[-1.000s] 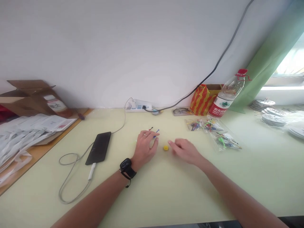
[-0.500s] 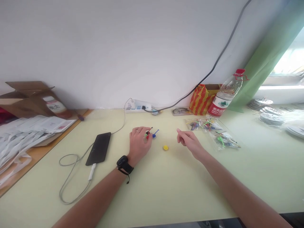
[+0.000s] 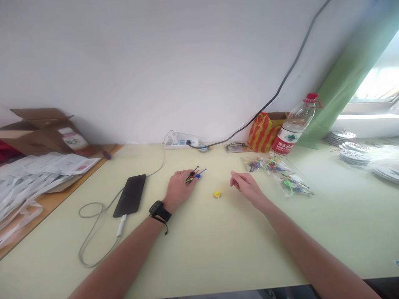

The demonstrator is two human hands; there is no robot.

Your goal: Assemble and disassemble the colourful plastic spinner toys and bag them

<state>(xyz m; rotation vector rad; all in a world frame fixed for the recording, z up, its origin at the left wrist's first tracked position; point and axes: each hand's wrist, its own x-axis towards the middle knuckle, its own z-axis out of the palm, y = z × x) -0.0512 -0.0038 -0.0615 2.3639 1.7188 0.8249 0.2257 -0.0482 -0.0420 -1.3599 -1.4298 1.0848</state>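
Observation:
On the pale tabletop, my left hand (image 3: 179, 189) is closed at the fingertips around a small cluster of plastic pieces (image 3: 197, 176) in blue, black, red and green. Thin stems stick out of the cluster towards the upper right; the fingers partly cover the rest. A round yellow plastic piece (image 3: 217, 194) lies alone between my two hands. To its right, my right hand (image 3: 246, 185) hovers or rests with curled fingers, apart from the yellow piece. Whatever it may hold is hidden.
Clear bags of similar coloured pieces (image 3: 289, 185) lie right of my right hand. Behind them stand a large water bottle (image 3: 286, 135) and a striped bag (image 3: 263, 132). A black phone (image 3: 129, 195) with its cable is at left. A power strip (image 3: 181, 141) lies against the wall.
My left hand has shifted slightly left. The blue piece, which lay just beyond its fingers, is now drawn in with the others. My right hand and the yellow piece have barely moved.

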